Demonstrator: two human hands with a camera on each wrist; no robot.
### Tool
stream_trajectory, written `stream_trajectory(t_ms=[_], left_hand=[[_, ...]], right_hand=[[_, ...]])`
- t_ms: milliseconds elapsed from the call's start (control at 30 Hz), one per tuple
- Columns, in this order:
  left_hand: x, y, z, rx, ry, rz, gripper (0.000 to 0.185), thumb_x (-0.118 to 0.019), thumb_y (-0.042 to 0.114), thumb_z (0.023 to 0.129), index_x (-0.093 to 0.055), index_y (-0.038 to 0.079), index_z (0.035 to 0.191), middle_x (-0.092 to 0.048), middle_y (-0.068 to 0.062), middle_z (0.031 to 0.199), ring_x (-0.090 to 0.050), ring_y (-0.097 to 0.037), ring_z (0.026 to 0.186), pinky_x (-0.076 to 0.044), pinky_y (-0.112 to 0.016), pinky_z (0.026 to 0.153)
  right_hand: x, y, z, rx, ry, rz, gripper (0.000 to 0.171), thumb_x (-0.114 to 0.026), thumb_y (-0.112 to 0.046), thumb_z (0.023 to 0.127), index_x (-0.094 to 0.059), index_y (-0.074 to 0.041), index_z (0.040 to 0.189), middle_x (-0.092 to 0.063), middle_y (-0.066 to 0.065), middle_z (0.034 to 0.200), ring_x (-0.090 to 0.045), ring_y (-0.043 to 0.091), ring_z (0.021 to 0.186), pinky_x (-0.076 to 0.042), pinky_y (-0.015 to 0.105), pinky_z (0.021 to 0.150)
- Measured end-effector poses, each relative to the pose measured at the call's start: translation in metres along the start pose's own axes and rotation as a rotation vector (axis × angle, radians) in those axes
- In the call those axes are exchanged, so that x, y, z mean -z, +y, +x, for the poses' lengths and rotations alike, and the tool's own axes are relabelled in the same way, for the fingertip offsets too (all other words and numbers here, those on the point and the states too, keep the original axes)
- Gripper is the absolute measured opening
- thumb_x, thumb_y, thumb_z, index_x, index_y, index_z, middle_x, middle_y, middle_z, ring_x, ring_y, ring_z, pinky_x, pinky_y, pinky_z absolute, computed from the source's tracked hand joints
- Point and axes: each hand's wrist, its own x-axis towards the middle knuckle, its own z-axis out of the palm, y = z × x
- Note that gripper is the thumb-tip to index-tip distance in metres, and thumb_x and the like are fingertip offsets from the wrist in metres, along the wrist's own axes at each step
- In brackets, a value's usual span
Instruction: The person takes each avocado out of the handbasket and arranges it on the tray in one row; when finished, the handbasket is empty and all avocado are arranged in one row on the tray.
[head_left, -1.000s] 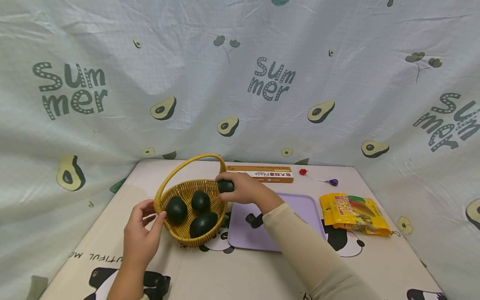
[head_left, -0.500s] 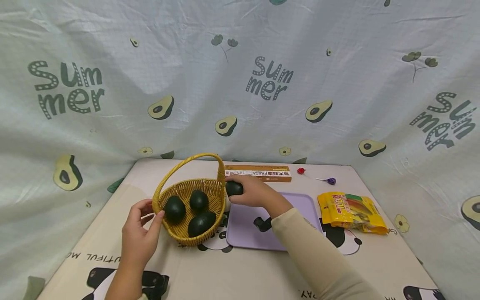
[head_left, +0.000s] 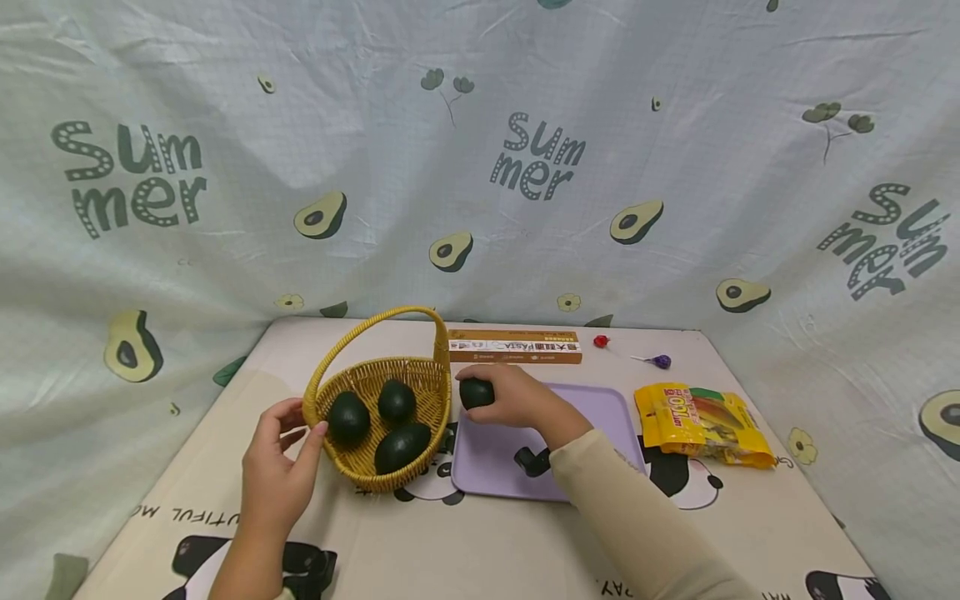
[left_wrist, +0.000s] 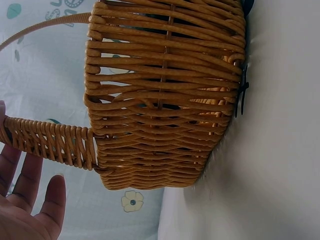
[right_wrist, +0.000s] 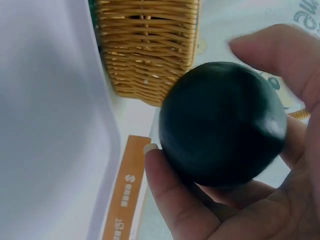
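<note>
A yellow wicker basket (head_left: 439,392) stands left of centre in the head view, its handle (left_wrist: 50,142) arching above it. Inside lie several dark green avocados (head_left: 403,447). My left hand (head_left: 279,467) grips the base of the handle on the basket's left side, fingers behind it in the left wrist view. My right hand (head_left: 517,400) holds another avocado (right_wrist: 222,125) between thumb and fingers, over the far left corner of a lilac tray (head_left: 480,475), just right of the basket.
A long pasta box (head_left: 515,347) lies behind the tray. Farther right are a red lollipop (head_left: 602,342), a purple lollipop (head_left: 662,362) and a yellow snack bag (head_left: 705,425). A printed curtain (head_left: 390,150) hangs behind the table.
My right hand has carried the avocado rightward, out from above the basket's right rim, and then lowered it over the tray's corner. My left hand keeps its grip on the handle.
</note>
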Motion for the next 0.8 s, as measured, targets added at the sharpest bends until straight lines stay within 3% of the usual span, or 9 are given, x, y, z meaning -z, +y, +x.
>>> stream_trajectory(t_ms=[200, 367, 500, 800], left_hand=[[0.000, 0.001, 0.000, -0.012, 0.002, -0.002, 0.042, -0.072, 0.004, 0.095, -0.054, 0.002, 0.133, -0.065, -0.010, 0.119, -0.052, 0.003, 0.108, -0.041, 0.000, 0.094], [0.000, 0.001, 0.001, -0.011, 0.001, 0.005, 0.042, -0.072, 0.005, 0.096, -0.054, 0.002, 0.133, -0.065, -0.009, 0.120, -0.051, 0.004, 0.109, -0.041, 0.000, 0.094], [0.001, 0.001, 0.001, -0.009, 0.002, 0.005, 0.042, -0.072, 0.005, 0.095, -0.054, 0.002, 0.134, -0.065, -0.009, 0.120, -0.052, 0.004, 0.109, -0.040, 0.001, 0.095], [0.000, 0.001, 0.000, -0.013, 0.001, 0.010, 0.043, -0.072, 0.005, 0.095, -0.054, 0.003, 0.134, -0.065, -0.010, 0.122, -0.052, 0.003, 0.110, -0.040, 0.001, 0.095]], right_hand=[[-0.009, 0.009, -0.005, -0.053, -0.004, 0.003, 0.069, -0.078, -0.026, 0.083, -0.053, -0.026, 0.148, -0.065, 0.002, 0.130, -0.060, 0.019, 0.102, -0.055, 0.037, 0.086], [-0.019, 0.015, -0.007, -0.100, 0.000, 0.035, 0.080, -0.086, -0.030, 0.079, -0.051, -0.018, 0.149, -0.065, 0.004, 0.131, -0.061, 0.019, 0.108, -0.056, 0.041, 0.096], [-0.028, 0.019, -0.009, -0.103, -0.008, 0.044, 0.080, -0.090, -0.031, 0.077, -0.053, -0.014, 0.146, -0.065, 0.004, 0.131, -0.060, 0.019, 0.112, -0.054, 0.042, 0.101], [-0.043, 0.024, -0.010, -0.082, -0.027, 0.019, 0.077, -0.092, -0.033, 0.075, -0.059, -0.015, 0.142, -0.068, 0.002, 0.126, -0.060, 0.018, 0.110, -0.053, 0.040, 0.099]])
